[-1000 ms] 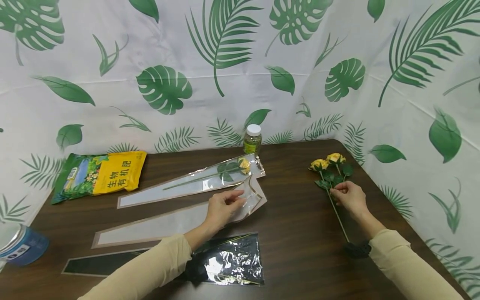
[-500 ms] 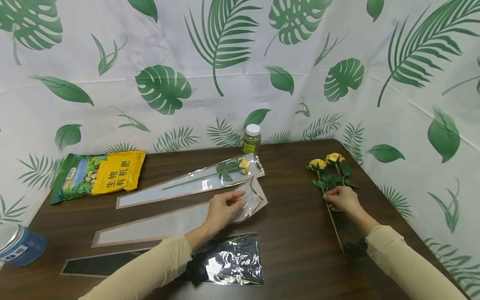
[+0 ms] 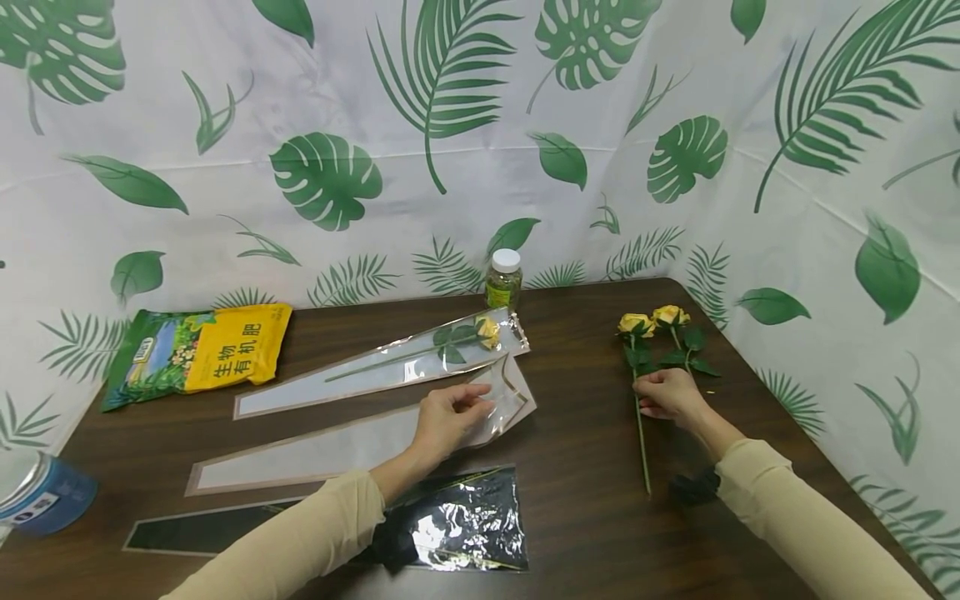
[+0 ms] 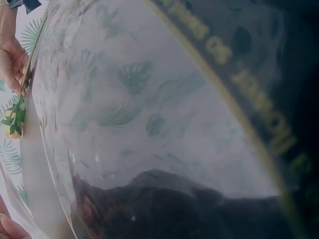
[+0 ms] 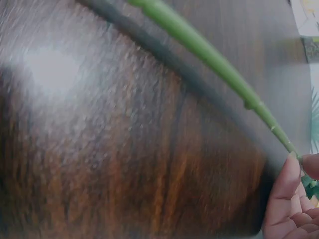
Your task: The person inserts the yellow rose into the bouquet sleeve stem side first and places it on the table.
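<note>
In the head view my left hand [image 3: 450,417] pinches the raised top edge of a clear flower sleeve [image 3: 307,454] that tapers to the left. Its fingertips [image 4: 11,228] show at the lower left of the left wrist view. My right hand [image 3: 671,396] pinches the stem of a yellow rose [image 3: 636,325], whose bloom points away from me. The green stem [image 5: 214,57] crosses the right wrist view close over the table. Beside it lies a second yellow rose [image 3: 670,315]; part of its stem is hidden behind my right hand.
Farther back, another clear sleeve [image 3: 300,396] contains a yellow rose [image 3: 487,332]. A black glossy sleeve [image 3: 472,521] lies under my left forearm. A yellow-green fertilizer bag [image 3: 243,346], a white-lidded jar [image 3: 503,283] and a blue can [image 3: 52,496] stand around the brown table [image 3: 585,500].
My right hand has moved left and slightly nearer with one rose, parting its stem from the other rose. The held stem has swung closer to upright in view. My left hand stays put.
</note>
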`<action>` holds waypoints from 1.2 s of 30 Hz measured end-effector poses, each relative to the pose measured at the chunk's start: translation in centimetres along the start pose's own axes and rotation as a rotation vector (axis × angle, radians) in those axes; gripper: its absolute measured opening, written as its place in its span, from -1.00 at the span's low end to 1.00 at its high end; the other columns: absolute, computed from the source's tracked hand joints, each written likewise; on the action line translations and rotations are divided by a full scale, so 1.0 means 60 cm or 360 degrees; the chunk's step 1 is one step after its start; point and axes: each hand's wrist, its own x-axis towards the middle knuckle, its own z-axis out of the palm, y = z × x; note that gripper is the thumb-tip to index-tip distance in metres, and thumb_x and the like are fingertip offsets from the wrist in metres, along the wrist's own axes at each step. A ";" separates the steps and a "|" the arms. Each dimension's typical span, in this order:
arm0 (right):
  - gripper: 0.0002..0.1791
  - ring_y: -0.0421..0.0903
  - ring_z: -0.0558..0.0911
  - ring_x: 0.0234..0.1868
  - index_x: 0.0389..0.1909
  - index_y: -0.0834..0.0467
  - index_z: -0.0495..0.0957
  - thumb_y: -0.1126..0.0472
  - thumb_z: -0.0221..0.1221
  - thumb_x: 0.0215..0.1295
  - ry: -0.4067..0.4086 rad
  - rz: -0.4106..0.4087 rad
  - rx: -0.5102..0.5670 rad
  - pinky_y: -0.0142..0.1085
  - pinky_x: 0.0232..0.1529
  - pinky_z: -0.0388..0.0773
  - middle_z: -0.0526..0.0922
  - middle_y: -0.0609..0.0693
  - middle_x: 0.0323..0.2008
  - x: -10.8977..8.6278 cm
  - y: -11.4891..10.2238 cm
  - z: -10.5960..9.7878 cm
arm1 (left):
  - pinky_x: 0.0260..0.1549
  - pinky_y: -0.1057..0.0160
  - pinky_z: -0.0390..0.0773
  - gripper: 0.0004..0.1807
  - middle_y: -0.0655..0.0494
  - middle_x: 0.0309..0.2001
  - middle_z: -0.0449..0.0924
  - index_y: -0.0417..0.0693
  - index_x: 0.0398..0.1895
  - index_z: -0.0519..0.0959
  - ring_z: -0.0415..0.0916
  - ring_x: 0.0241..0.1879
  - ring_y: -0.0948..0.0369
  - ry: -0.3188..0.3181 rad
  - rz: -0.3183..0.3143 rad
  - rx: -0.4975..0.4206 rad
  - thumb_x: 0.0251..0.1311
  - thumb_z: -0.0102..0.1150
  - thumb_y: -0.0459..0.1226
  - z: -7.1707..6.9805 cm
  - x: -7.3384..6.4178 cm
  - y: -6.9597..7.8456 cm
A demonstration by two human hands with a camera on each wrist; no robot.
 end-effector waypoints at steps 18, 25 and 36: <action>-0.38 -0.28 0.63 -0.35 0.37 0.45 -0.08 0.28 -0.08 0.43 -0.0353 0.0144 0.0708 -0.48 -0.25 0.57 0.59 -0.10 -0.42 0.013 -0.005 0.017 | -0.48 0.53 0.46 -0.78 -0.08 -0.46 0.69 -0.23 -0.23 0.69 0.56 -0.49 0.28 0.0005 -0.0012 -0.0009 -0.01 0.34 -0.41 -0.002 0.000 -0.005; -0.68 -0.23 0.65 -0.34 0.14 0.31 0.25 0.36 -0.06 0.41 -0.0348 0.0107 0.1059 -0.44 -0.19 0.58 0.60 -0.06 -0.39 0.011 -0.022 0.043 | -0.48 0.52 0.46 -0.77 -0.07 -0.46 0.69 -0.22 -0.22 0.69 0.55 -0.51 0.34 -0.0009 -0.0004 0.0008 -0.02 0.35 -0.40 -0.001 0.002 -0.007; -0.86 -0.19 0.65 -0.36 -0.16 0.11 0.31 0.33 0.05 0.34 0.0035 -0.0223 0.1664 -0.44 -0.37 0.57 0.58 -0.06 -0.40 -0.002 -0.104 0.063 | -0.47 0.49 0.49 -0.77 -0.04 -0.45 0.70 -0.20 -0.21 0.69 0.57 -0.49 0.33 -0.0008 0.0043 0.0053 0.00 0.35 -0.39 -0.002 0.004 -0.003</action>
